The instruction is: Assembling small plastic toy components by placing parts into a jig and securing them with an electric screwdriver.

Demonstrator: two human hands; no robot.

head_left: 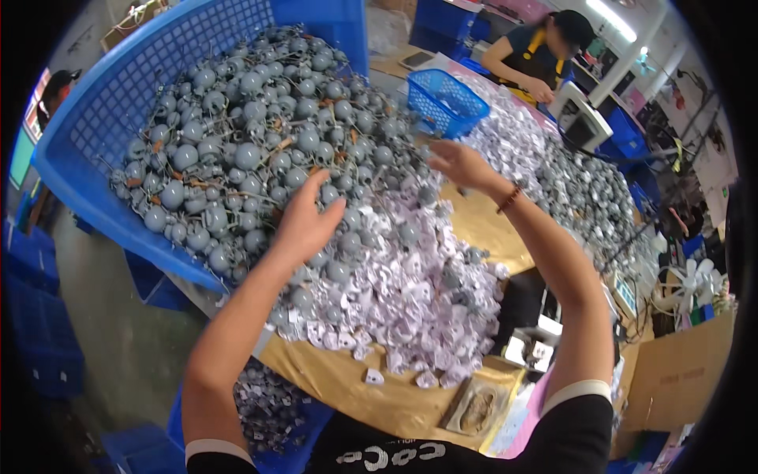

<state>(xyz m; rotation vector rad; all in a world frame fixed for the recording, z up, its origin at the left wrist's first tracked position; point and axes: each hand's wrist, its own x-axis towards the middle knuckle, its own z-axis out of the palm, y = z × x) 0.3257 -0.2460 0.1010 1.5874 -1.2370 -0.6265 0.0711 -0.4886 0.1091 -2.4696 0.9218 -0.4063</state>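
Observation:
A large heap of glossy grey round-domed pieces (pixel 247 157) with thin stalks and brown bits spills out of a tipped blue plastic basket (pixel 95 150). My left hand (pixel 306 221) reaches over the front of this heap, thumb and index finger apart, with nothing visible in it. At the heap's right edge is my right hand (pixel 464 164), its fingers stretched leftward and apart beside the grey pieces. The fingertips are slightly blurred, and contact is hard to judge. Between and below my hands lies a pile of small white face-like pieces with holes (pixel 395 308), mixed with some grey ones.
A small blue basket (pixel 446 103) stands behind my right hand. Further right are more white pieces (pixel 505 130) and grey pieces (pixel 588 189). A person (pixel 537 55) works across the table. Near my right elbow sits a black device (pixel 525 316); a blue bin (pixel 272 407) is below.

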